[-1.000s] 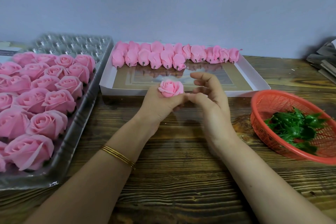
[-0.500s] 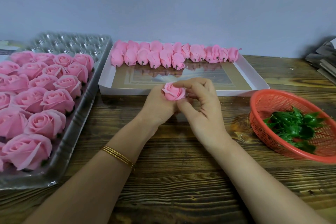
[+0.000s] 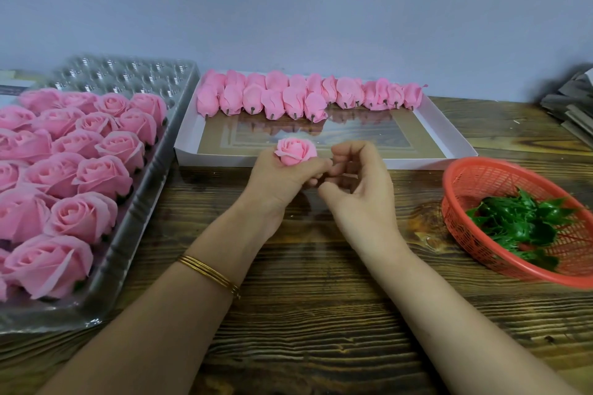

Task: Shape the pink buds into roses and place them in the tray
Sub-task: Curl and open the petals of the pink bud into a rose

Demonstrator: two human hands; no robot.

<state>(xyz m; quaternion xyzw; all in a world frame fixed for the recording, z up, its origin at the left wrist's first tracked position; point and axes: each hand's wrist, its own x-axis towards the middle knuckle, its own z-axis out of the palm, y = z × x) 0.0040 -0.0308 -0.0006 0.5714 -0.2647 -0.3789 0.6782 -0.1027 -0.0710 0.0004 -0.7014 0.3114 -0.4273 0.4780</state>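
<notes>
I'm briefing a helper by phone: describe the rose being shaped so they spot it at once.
Find the white box at the back of the table. Just before its near edge, the left hand grips a small pink rose. Unlike the tray roses and the closed buds, it stands alone, held up.

Two forearms show, both bare along all the length that is in view, and so are the left hand [image 3: 285, 183] and the right hand [image 3: 359, 192]. The one thing worn is on the left wrist: a few thin bangles [image 3: 208, 276], gold in colour, plain and smooth, stacked close against one another as a narrow band. Their rims catch a faint shine. The fingernails are too small to make out.
</notes>
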